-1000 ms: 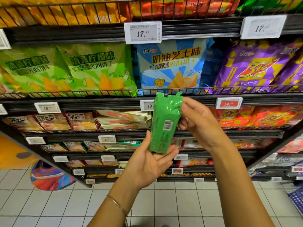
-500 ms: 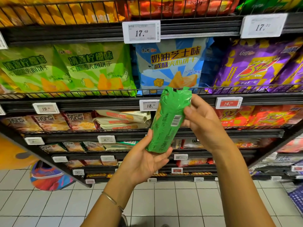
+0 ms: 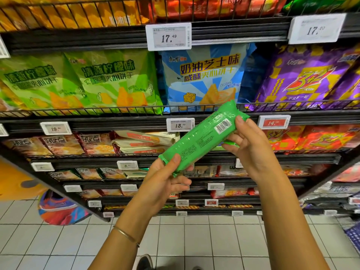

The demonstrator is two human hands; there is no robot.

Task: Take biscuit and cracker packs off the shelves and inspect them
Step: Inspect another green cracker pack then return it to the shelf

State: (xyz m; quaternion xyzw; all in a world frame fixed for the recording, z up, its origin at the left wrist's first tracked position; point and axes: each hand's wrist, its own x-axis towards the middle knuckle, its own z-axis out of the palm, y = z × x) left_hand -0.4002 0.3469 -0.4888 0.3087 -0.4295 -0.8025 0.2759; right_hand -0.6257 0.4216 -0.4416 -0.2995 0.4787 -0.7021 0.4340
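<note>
Pack: a long, glossy green plastic biscuit pack (image 3: 200,141) was off the shelves, held in the air in front of them between both hands and slanting from lower left up to upper right.
Pack face: the side with fine print and a white barcode label (image 3: 223,126) was turned up toward the person, the label near the upper end.
Left hand: the left hand (image 3: 165,184) gripped the lower end, thumb pressed on top by the crimped seal and fingers curled underneath.
Right hand: the right hand (image 3: 251,149) gripped the upper end, thumb lying on the face just beside the barcode and fingers wrapped round the underside.
Wrist: a thin metal bangle (image 3: 126,235) sat on the left forearm.
Shelving: black wire-fronted shelves (image 3: 116,123) stood behind, with a white price tag reading 13.70 (image 3: 180,124) just left of the pack's upper half and a red price tag (image 3: 273,122) near the right hand.
Stock above: light green lemon-print bags (image 3: 115,80), a blue and white cheese-print bag (image 3: 204,78) and purple bags (image 3: 303,78) stood in a row on the shelf above the pack.
Floor: pale square tiles (image 3: 194,240) ran below the arms.
</note>
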